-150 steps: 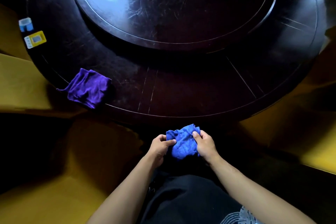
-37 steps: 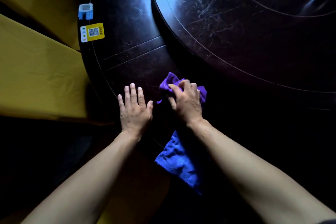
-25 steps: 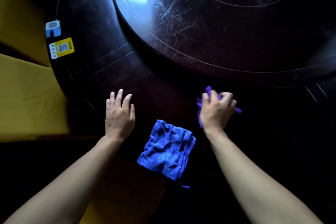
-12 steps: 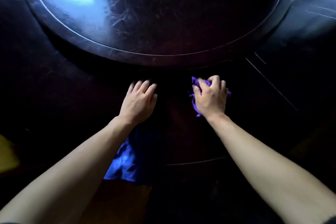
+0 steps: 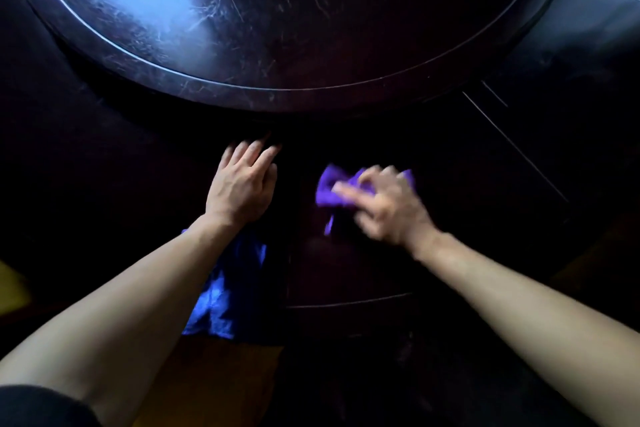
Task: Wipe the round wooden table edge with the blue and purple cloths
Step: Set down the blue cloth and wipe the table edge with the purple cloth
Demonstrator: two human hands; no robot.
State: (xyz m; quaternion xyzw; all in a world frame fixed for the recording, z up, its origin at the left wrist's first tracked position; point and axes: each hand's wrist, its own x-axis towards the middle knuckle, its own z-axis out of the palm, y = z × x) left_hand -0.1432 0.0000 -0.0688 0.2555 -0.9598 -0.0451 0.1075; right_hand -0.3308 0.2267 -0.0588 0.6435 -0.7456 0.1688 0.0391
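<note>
My right hand [image 5: 388, 206] is blurred with motion and grips the bunched purple cloth [image 5: 329, 189] against the dark outer ring of the round wooden table [image 5: 450, 253]. My left hand [image 5: 242, 187] lies flat on the ring, fingers spread, empty, its fingertips near the raised turntable. The blue cloth [image 5: 225, 291] lies partly under my left forearm and hangs over the table's near edge.
A raised, scratched round turntable [image 5: 294, 28] fills the middle of the table, with a bright glare at its upper left. Pale inlay lines [image 5: 512, 146] cross the ring at the right. Yellow seating [image 5: 10, 288] shows at the lower left.
My right hand with the purple cloth has slid toward me and slightly right along the ring, now blurred. My left hand stays flat in place. The blue cloth has not moved.
</note>
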